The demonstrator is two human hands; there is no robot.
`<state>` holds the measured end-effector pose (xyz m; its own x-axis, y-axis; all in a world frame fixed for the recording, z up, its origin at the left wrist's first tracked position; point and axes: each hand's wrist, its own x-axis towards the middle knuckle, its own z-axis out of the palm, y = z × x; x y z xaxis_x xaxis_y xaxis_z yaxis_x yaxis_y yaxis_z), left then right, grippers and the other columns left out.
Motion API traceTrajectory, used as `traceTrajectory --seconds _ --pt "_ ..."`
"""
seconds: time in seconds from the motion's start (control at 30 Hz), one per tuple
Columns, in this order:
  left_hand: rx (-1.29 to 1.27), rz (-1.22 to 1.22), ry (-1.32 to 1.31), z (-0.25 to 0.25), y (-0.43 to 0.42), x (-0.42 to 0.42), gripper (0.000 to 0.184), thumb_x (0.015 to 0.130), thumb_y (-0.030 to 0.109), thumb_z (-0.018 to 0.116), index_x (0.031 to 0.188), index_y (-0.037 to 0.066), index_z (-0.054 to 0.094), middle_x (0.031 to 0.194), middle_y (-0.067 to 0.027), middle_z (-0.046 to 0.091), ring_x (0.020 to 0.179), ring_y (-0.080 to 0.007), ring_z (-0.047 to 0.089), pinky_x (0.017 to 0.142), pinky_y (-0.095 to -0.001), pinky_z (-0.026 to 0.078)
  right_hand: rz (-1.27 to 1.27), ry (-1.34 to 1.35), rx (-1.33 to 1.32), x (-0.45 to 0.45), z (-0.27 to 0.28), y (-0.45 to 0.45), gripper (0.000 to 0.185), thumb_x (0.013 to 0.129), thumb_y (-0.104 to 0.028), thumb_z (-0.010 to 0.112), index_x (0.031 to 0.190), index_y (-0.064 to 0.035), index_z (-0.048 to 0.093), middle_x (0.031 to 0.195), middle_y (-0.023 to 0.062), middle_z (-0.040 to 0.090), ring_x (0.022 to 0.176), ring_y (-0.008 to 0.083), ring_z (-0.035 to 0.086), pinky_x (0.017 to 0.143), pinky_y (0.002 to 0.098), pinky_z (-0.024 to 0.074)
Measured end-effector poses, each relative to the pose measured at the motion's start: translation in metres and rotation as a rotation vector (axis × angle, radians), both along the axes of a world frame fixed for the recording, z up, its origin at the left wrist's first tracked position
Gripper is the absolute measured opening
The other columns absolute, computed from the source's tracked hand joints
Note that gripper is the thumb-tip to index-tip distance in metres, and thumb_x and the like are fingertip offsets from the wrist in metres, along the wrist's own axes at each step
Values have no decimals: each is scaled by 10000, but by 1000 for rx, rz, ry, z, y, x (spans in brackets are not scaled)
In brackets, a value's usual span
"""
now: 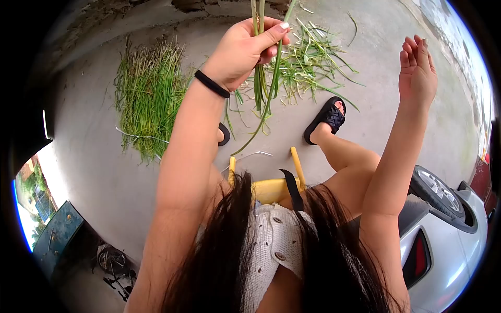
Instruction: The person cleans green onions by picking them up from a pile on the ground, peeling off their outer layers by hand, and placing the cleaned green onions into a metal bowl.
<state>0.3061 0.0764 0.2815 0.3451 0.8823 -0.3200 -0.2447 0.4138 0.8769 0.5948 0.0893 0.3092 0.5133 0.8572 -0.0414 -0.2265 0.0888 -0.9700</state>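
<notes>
My left hand (253,49), with a black band (212,84) at the wrist, is closed around a small bunch of chives (259,86). Their pale stalks stick up above the fist and the green leaves hang below, one long leaf curving down to the left. Off to the right, my right hand (417,73) is raised away from the bunch. Its fingers are drawn together against the thumb, and whatever may be between them cannot be made out. On the floor beyond my left hand lie loose, scattered leaves and trimmings (313,62).
A large heap of chives (148,99) lies on the concrete floor (88,151) to the left. Near my knees is a yellow stool frame (269,190). My foot in a black sandal (329,117) stands by the trimmings. A silver car (449,250) is at the lower right.
</notes>
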Motion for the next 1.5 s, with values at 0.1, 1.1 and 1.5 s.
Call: traceTrajectory --seconds 0.1,1.1,1.5 --pt "-1 107 -98 -8 4 -3 172 891 206 565 969 52 566 847 -5 581 639 -26 451 520 -174 327 445 0 -258 -40 -10 -6 344 934 -265 474 1055 44 567 942 135 629 861 184 611 768 267 504" --pt "82 456 -173 -8 19 -28 73 898 141 540 936 80 531 844 -40 601 571 -47 449 474 -176 343 1119 171 -535 -95 -13 -26 276 917 -129 460 1132 28 536 842 53 630 641 74 556 514 163 408" --pt "107 495 -195 -20 25 -39 112 898 149 548 946 49 563 909 -55 600 665 -66 435 542 -200 333 1111 15 -438 -93 -8 -24 222 880 -90 486 1050 -20 609 693 -17 542 536 37 373 480 167 295"
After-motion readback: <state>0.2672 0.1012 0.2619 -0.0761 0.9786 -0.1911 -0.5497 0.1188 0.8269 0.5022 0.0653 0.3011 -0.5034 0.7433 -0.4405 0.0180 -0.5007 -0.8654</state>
